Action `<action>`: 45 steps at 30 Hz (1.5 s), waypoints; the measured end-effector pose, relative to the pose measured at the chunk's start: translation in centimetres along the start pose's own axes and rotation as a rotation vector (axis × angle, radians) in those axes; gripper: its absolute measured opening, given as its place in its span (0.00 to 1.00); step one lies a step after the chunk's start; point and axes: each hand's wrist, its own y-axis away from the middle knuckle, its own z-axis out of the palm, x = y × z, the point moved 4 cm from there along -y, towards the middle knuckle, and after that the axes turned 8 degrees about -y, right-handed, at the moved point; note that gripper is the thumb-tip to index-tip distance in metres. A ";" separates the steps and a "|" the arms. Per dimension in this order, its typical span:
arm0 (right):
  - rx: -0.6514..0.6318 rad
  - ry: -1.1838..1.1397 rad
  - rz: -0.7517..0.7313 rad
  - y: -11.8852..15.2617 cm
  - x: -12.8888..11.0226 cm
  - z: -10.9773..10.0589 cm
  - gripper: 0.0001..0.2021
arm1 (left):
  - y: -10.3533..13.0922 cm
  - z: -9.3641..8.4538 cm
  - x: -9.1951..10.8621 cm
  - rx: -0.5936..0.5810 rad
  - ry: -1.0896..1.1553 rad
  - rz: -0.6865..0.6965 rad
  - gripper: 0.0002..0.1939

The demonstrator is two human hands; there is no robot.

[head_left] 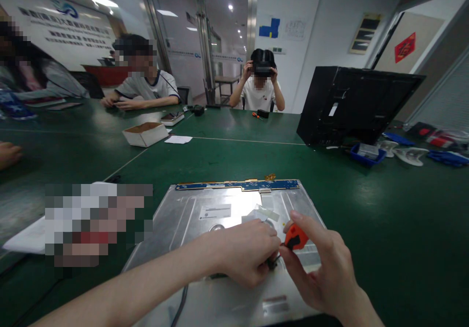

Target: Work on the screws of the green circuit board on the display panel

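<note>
A silver metal panel (183, 219) lies on the green table, with a blue circuit strip (220, 186) along its far edge. My right hand (326, 268) pinches an orange and black tool (296, 237) between thumb and fingers above the panel's right part. Just left of it, my left hand (249, 251) is closed low over the panel. Its fingertips are near a small dark part (272, 263) and a thin dark wire, and what they grip is hidden. A black cable (181, 305) runs under my left forearm.
The green table (227, 158) holds a white box (145, 134), a large black monitor (351, 105) at the right and a blue tray (367, 155) beside it. Several people sit around the far side and left; one holds a headset (262, 68). A blurred patch covers things at the left.
</note>
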 end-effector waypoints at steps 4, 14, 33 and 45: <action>-0.020 -0.029 0.009 0.4 0.0 0.0 0.27 | 0.0 0.1 -0.1 0.003 0.005 0.007 0.14; 0.024 0.003 0.022 0.2 0.1 0.0 0.24 | 0.1 -0.1 0.3 -0.028 -0.031 -0.024 0.12; -0.004 -0.020 -0.001 0.3 0.1 0.1 0.21 | 0.2 0.0 0.3 -0.032 -0.097 -0.022 0.11; 0.008 -0.027 0.008 0.6 0.1 0.1 0.25 | 0.2 -0.1 0.3 -0.049 -0.094 -0.025 0.09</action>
